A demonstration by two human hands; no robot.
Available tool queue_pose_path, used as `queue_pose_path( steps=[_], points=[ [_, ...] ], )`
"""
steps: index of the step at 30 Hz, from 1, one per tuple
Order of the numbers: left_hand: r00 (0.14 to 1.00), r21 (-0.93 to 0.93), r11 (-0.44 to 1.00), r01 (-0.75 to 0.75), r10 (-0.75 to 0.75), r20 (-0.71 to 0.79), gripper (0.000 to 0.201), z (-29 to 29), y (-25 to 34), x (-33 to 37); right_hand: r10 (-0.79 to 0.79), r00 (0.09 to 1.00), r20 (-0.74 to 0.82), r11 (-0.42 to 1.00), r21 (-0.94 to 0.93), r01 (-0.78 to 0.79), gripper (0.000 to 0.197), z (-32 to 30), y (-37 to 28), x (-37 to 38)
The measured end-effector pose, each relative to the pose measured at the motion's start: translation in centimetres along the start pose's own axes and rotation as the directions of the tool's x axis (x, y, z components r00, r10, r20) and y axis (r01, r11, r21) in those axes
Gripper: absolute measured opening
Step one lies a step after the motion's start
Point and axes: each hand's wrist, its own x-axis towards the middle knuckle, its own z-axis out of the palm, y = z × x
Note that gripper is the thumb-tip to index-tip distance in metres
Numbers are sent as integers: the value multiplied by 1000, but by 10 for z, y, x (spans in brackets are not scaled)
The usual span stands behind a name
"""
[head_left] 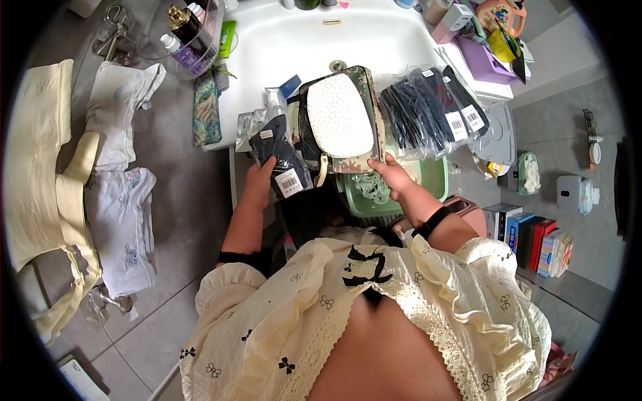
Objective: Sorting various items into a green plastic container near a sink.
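My left hand [261, 177] is closed on a dark folded item in clear plastic [282, 150] with a white barcode label, its thumb on top. To the right, my right hand [391, 175] pinches the near right corner of a camouflage-patterned bag [376, 127], thumb above and the other fingers mostly hidden below. A white, finely patterned oval-like piece [340, 115] lies on top of that bag, and a cream strap [322, 170] hangs from its near edge. Beyond my right hand, several more dark items in clear plastic [418, 110] lie overlapping, with barcode labels.
A white sink [267, 40] spreads behind the bag. Below the bag stands a green basin [435, 190] with cloth inside. A wire basket with bottles [194, 43] is at the back left, a purple box [481, 63] at the back right. Clothes hang at left; books [535, 240] stand at right.
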Motion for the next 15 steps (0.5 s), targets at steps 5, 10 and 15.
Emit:
queue_pose_path(
  steps=[5,10,15],
  points=[
    [999,0,1000,19,-19,-44,31,1,4,-4,21,1000,-6,1000,-6,-21,71,3,-9,-13],
    [999,-45,999,6,-9,-53,30,-6,3,-6,-15,1000,24,1000,1,15,71,0,2,1],
    [998,-153,987,-41,34,-48,28,-13,7,-16,8,999,41,999,32,-10,75,1,6,7]
  ],
)
